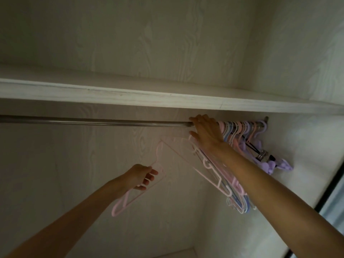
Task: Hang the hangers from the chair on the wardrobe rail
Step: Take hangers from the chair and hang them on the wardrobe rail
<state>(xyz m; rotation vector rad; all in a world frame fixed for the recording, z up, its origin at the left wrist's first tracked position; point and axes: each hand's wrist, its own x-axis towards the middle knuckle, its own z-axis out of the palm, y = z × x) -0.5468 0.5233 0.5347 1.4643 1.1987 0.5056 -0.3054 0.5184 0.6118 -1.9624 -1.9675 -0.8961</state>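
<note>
- White woodgrain wardrobe (130, 43), shelf (167, 98) above its metal rail (93, 122).
- Your left hand (142, 176) grips a pink hanger (130, 194) below the rail.
- Your right hand (206, 133), fingers straight, presses the hung hangers (240, 131) bunched at the rail's right end.

Both bare arms reach up and forward, forearms entering from the bottom corners. Left hand (142, 175) lower and nearer the middle, palm turned right, fingers curled in a grip, thumb side up, wrist roughly straight. Right hand (205, 132) higher, raised well above the left, back of hand toward camera, fingers extended and slightly spread, fingertips pointing up-left, thumb apart below them. Right forearm runs diagonally from lower right. Hands well apart, not touching.
</note>
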